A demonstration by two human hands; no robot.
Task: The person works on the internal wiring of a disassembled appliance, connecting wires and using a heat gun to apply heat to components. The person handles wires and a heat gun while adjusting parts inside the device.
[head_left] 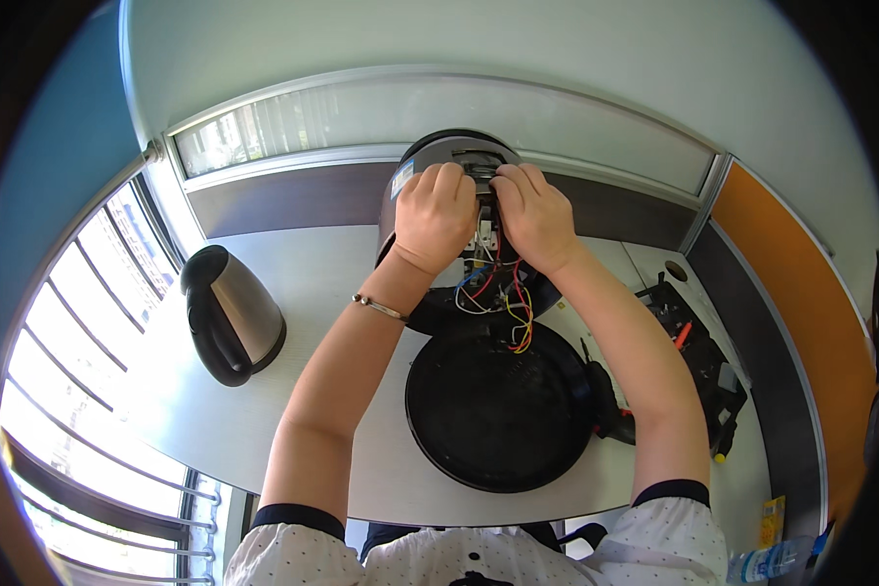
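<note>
A dark, rounded electric appliance [415, 164] stands opened at the back of the table, with several coloured wires [518, 303] and inner parts exposed on its near side. My left hand [437, 217] and my right hand [537, 217] are both closed, knuckles up, at its upper part. Between them lies a black part [479, 172], which the curled fingers grip from either side; the fingertips are mostly hidden. Red, yellow and white wires hang below the hands. A black, shallow round pan [503, 420] lies in front of the appliance, beneath the loose wire ends.
On the left stands a steel and black kettle [239, 313]. A black tool case [698, 352] with a red-handled tool [684, 335] lies beyond my right forearm. Near the lower right corner are a plastic bottle [770, 561] and a yellow box [773, 521]. A low partition [293, 200] borders the table's back.
</note>
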